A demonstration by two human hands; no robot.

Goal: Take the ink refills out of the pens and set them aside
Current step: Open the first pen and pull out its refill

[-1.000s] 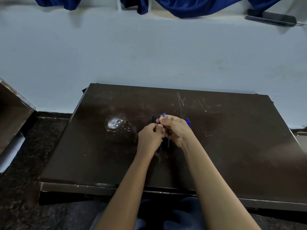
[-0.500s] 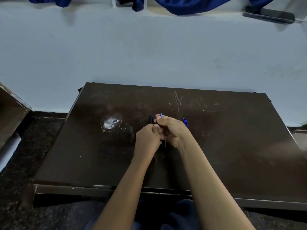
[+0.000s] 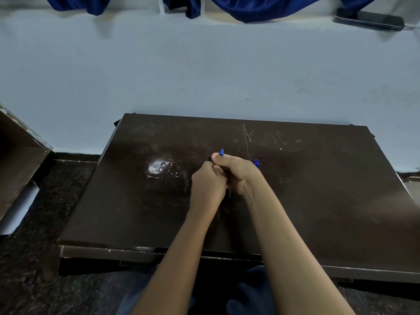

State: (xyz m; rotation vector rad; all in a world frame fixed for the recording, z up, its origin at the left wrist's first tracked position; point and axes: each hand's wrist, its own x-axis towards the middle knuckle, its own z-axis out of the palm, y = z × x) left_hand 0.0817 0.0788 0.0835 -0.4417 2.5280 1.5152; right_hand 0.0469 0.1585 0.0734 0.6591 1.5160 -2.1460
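Observation:
Both hands meet over the middle of the dark brown table (image 3: 318,201). My right hand (image 3: 238,172) is closed around a pen (image 3: 221,152); only its blue tip shows above the thumb, and a dark lower end pokes out below the hands. My left hand (image 3: 208,184) pinches the same pen just beside the right thumb. Most of the pen is hidden by the fingers. More blue pen tips (image 3: 256,163) lie on the table behind my right wrist.
A whitish worn patch (image 3: 158,167) marks the tabletop left of the hands. A pale wall rises behind the table, with a dark phone (image 3: 368,19) on its ledge and blue cloth (image 3: 261,7) hanging there. Another piece of brown furniture (image 3: 18,160) stands at far left.
The hands have kept their joined grip on the pen with only slight finger shifts; the view has drifted a little.

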